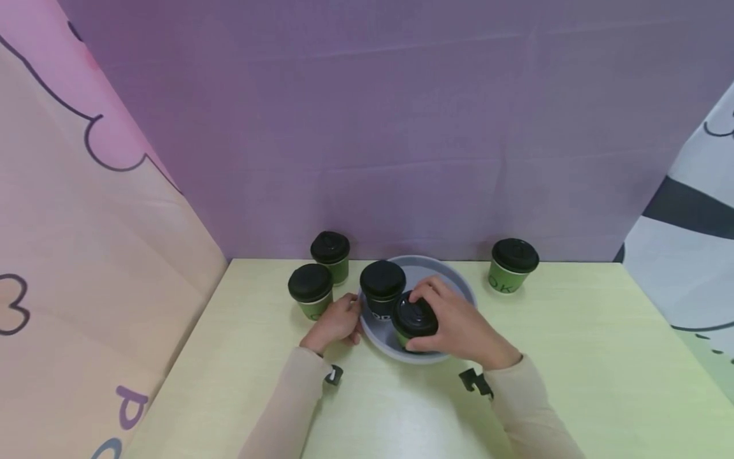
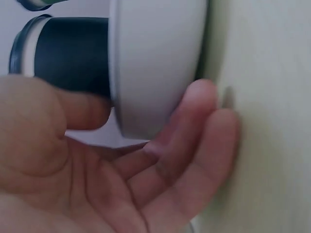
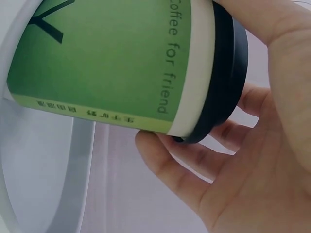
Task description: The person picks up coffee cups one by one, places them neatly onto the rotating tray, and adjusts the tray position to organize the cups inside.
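A round grey tray (image 1: 455,275) lies on the table with a dark-sleeved paper cup (image 1: 383,284) standing in it, black lid on top. Beside that cup, my right hand (image 1: 459,322) grips a green paper coffee cup (image 3: 107,58) near its black lid (image 1: 414,315), thumb and fingers on opposite sides. The cup's lower end is at the tray; whether it rests fully there I cannot tell. At the tray's left edge, my left hand (image 1: 339,322) holds the rim, its thumb over the top and its fingers (image 2: 214,150) against the outer underside.
Two green cups with black lids, one nearer (image 1: 311,288) and one farther back (image 1: 331,255), stand left of the tray. Another green lidded cup (image 1: 512,264) stands to the right. A purple cloth (image 1: 367,127) hangs behind the pale yellow table (image 1: 573,357).
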Tool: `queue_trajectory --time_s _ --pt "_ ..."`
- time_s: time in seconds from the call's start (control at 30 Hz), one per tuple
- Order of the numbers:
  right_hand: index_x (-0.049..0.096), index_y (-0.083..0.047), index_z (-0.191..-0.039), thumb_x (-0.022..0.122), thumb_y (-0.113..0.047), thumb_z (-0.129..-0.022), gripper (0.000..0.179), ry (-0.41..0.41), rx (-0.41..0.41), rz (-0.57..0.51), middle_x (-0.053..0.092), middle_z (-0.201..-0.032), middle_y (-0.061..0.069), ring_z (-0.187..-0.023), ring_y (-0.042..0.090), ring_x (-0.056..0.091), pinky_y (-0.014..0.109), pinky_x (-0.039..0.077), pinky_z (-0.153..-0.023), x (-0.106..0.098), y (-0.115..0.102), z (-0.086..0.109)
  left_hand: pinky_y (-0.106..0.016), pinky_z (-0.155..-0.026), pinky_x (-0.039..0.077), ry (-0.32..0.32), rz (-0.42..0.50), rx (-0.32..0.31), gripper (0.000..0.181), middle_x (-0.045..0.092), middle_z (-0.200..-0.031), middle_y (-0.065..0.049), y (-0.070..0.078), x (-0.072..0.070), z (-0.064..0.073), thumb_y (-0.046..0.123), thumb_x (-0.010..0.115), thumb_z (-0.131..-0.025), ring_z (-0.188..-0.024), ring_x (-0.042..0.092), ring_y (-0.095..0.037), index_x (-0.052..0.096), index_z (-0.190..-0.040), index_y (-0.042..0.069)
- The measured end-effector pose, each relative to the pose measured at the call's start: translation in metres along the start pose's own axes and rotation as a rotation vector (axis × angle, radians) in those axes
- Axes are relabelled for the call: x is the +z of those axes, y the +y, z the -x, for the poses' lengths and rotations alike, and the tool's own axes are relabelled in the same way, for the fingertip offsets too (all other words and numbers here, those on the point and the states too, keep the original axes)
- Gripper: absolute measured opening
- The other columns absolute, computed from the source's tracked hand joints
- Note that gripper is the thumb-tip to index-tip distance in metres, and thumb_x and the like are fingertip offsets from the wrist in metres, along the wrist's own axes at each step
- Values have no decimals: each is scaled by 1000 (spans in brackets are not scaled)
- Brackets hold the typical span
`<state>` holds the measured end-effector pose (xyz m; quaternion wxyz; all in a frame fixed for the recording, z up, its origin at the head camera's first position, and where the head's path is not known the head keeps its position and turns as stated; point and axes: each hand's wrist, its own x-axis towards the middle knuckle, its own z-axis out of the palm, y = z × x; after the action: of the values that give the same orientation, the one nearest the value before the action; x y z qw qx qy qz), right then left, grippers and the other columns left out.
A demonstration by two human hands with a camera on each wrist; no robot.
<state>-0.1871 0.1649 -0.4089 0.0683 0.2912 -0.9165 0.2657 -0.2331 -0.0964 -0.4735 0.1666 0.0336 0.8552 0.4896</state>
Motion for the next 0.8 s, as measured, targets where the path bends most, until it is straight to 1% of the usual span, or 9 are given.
queue_trajectory --time_s 0.1,0.2,0.37,0.47,0.73,0.8 --pt "59 -18 -120 96 -41 -66 69 5 -3 -4 52 -132 -1 -120 22 56 45 53 -98 1 0 0 -37 -60 59 -52 -22 7 46 69 -87 -17 3 -4 4 25 39 -110 -59 67 -23 41 -150 1" --pt "59 -18 -119 96 -43 -65 70 10 -5 -5 52 -131 0 -119 22 55 44 52 -98 2 0 0 -38 -61 59 -90 -58 10 49 70 -89 -17 5 -7 8 24 43 -109 -62 68 -25 40 -151 -1" --pt "58 -17 -119 96 -43 -66 71 6 -2 -7 52 -130 0 -119 20 55 44 53 -98 2 -1 0 -37 -60 60 -148 -63 -6 53 71 -91 -14 5 -10 9 26 52 -106 -63 69 -23 40 -149 -3" --pt "58 -16 -120 97 -42 -66 71 3 5 -11 52 -130 0 -119 20 55 44 53 -98 1 -2 0 -37 -59 60 -176 -69 3 54 71 -91 -13 4 -10 9 26 54 -105 -62 69 -21 40 -148 -4" --pt "55 -14 -124 96 -46 -64 79 -3 13 1 52 -132 2 -121 21 53 45 53 -98 -1 -4 1 -37 -60 60 -198 -47 16 44 72 -91 -15 2 -9 7 23 54 -105 -65 69 -23 46 -141 -3" --pt "54 -14 -124 95 -49 -65 79 -2 12 -3 53 -132 3 -121 22 53 45 53 -97 -2 -4 2 -37 -59 60 -198 -41 23 42 71 -90 -16 2 -9 7 22 54 -106 -65 70 -24 47 -139 -3"
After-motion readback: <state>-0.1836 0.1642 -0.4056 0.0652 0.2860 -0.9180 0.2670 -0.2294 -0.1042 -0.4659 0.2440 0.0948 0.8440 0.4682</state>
